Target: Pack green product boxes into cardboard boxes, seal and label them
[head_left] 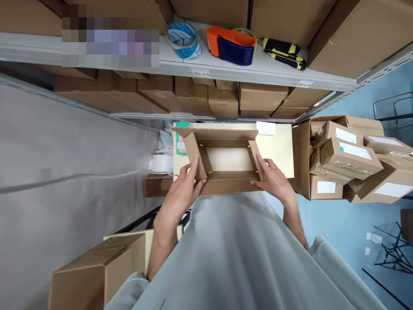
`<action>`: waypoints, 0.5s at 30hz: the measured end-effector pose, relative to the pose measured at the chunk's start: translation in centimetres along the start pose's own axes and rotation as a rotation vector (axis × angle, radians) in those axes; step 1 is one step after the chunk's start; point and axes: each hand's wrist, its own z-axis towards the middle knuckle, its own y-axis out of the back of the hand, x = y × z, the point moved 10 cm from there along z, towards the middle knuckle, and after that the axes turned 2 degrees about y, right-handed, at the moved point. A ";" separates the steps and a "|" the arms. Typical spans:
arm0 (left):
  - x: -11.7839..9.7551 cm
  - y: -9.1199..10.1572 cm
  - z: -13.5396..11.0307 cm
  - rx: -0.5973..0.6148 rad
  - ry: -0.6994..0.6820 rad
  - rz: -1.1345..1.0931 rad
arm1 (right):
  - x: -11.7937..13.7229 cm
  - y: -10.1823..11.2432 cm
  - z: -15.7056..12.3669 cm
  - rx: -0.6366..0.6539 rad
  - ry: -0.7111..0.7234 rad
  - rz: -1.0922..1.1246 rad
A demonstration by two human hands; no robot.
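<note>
A small open cardboard box (222, 178) with its flaps raised is held in front of me over a pale table (277, 148). My left hand (182, 187) grips the box's left end, fingers pressed on the left flap. My right hand (274, 181) grips the right end, thumb on the right flap. The inside of the box shows only a pale surface; nothing is seen in it.
A shelf (226, 64) above carries a roll of blue tape (183, 41), an orange and blue tape dispenser (232, 45) and yellow-black utility knives (284, 54). Labelled parcels (351, 161) fill a carton at right. A brown box (97, 271) sits low left. A white tape roll (161, 163) lies left of the table.
</note>
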 end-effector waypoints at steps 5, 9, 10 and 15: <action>-0.5 -0.8 0.4 0.004 -0.048 -0.039 | 1.5 -0.4 1.8 -0.144 -0.002 -0.083; -1.3 -0.9 1.0 -0.062 -0.046 -0.147 | 1.7 -0.5 2.1 -0.166 0.002 -0.090; -1.4 -0.9 1.2 -0.086 -0.044 -0.174 | 1.5 -0.3 2.1 -0.170 -0.002 -0.085; -0.2 -1.1 2.5 -0.161 0.051 -0.261 | 0.0 -0.1 2.2 -0.122 -0.085 -0.046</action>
